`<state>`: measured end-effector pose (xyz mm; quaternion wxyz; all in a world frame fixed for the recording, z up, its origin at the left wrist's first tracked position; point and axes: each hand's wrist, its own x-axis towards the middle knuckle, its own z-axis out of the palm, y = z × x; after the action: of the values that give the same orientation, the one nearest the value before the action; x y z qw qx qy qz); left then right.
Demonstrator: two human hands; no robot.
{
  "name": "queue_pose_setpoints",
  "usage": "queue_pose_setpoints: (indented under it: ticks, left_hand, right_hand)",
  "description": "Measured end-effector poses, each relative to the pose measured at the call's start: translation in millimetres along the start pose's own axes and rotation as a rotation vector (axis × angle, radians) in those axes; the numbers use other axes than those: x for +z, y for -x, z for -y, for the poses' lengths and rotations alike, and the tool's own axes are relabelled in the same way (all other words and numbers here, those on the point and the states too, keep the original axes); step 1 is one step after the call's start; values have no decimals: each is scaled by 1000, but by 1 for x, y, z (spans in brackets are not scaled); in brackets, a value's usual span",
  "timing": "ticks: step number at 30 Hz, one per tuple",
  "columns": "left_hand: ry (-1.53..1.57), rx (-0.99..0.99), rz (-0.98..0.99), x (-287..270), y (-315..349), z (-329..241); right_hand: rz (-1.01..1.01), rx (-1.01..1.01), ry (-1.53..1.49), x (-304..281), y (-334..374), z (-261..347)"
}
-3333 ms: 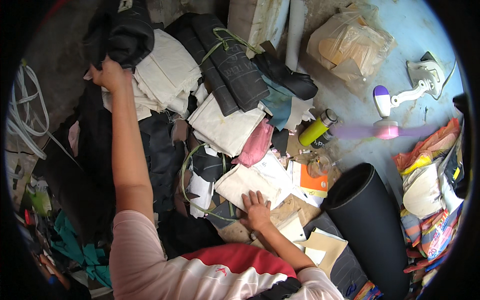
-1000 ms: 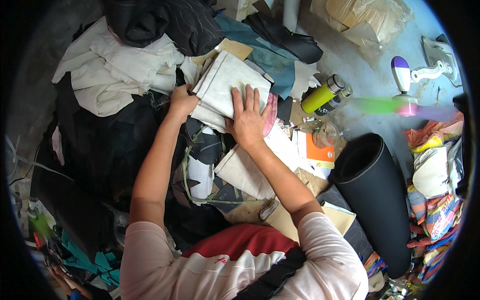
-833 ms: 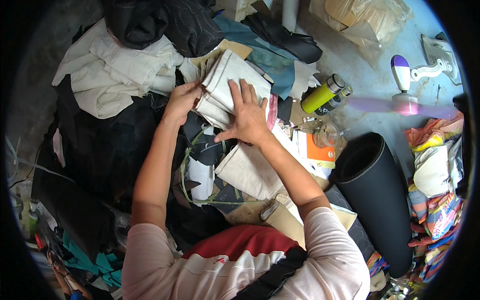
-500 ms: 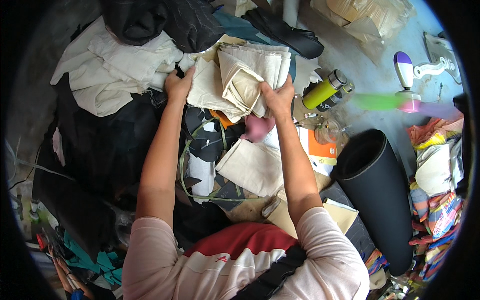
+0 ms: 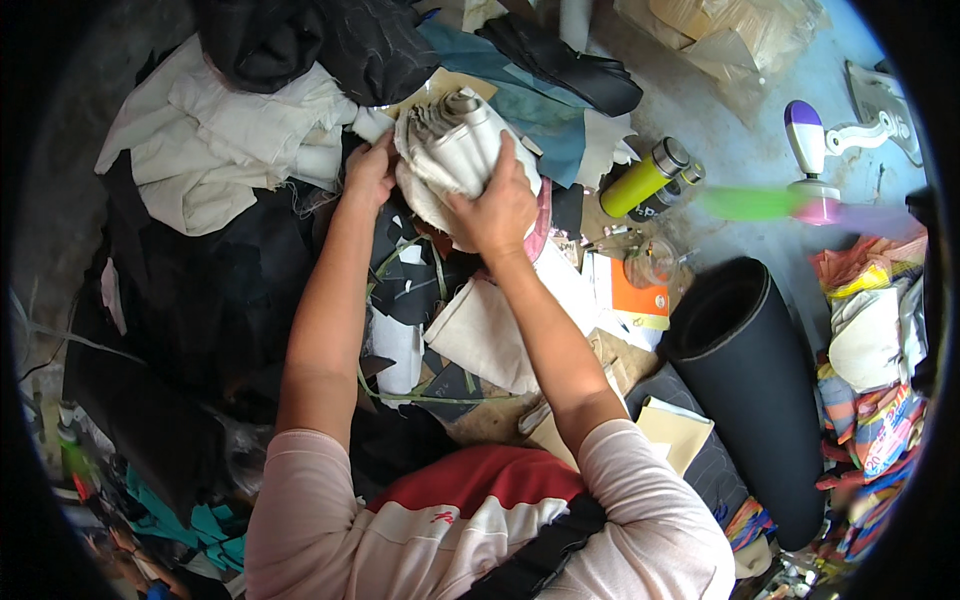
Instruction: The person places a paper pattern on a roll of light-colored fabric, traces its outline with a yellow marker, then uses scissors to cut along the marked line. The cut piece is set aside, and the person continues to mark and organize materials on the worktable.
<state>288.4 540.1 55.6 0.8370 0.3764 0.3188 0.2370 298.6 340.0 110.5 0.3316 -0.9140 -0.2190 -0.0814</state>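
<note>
A thick bundle of cream cloth (image 5: 460,150), folded over into a loose roll, lies between my hands at the far middle of the work area. My right hand (image 5: 498,207) grips its near right side, thumb toward the middle and fingers over the top. My left hand (image 5: 371,172) is at its left edge, fingers closed on the cloth there, their tips partly hidden. Left of that hand lies a crumpled heap of cream cloth (image 5: 215,135). Nearer to me rests a flat folded piece of cream cloth (image 5: 480,335), partly under my right forearm.
Dark cloth (image 5: 200,300) covers the left. A lime-green flask (image 5: 640,182), a glass jar (image 5: 652,262) and an orange-and-white booklet (image 5: 640,292) sit to the right, near a large black roll (image 5: 750,390). A small fan (image 5: 815,200) spins beyond them.
The cream cloth, spread in flat folds before, is now rolled over to the left into a compact bundle. My right hand has moved left with it; blue-green cloth now shows behind.
</note>
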Motion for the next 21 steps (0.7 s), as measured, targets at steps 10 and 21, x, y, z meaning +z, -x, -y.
queue_pose_setpoints:
  ticks: [10, 21]
  left_hand:
    - [-176, 513, -155, -28, 45, -57]
    - [324, 115, 656, -21, 181, -38]
  right_hand:
    - [-179, 276, -662, -3, -57, -67]
    - [108, -69, -510, -23, 27, 2]
